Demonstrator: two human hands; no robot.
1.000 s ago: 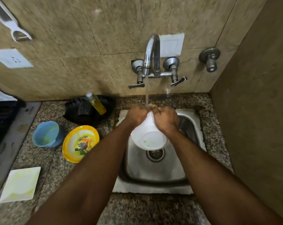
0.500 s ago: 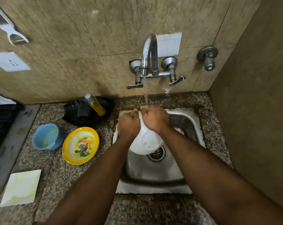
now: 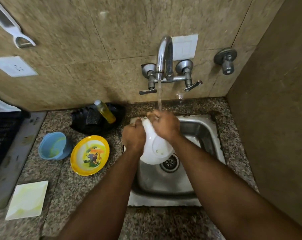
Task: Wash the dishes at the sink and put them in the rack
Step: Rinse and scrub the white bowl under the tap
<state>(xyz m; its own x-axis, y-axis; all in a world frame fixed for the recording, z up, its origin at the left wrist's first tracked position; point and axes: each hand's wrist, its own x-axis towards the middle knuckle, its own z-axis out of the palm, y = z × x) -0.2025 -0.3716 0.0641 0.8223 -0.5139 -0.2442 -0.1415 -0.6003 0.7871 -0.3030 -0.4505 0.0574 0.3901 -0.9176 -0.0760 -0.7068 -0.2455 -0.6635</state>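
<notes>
Left hand point(image 3: 133, 136) and right hand point(image 3: 165, 124) grip the round white plastic bowl point(image 3: 158, 151), now turned leftward mid-frame under the tap's stream point(image 3: 159, 96); rinsing continues.

Granite counter point(image 3: 63, 172) carries blue cup point(image 3: 54, 146), yellow bowl point(image 3: 90, 155), square plate point(image 3: 27, 200)

Two bare forearms are entering the view from the bottom edge, one on each side. No sleeve is showing on either arm up to the frame edge; whatever is worn above that point is lying outside the picture. The left hand point(image 3: 134, 136) and the right hand point(image 3: 165, 125) are both showing uncovered, with no glove. No ring, watch or band is showing on either wrist, though the right hand's fingers are appearing slightly blurred and wet, so small items there cannot be ruled on.
</notes>
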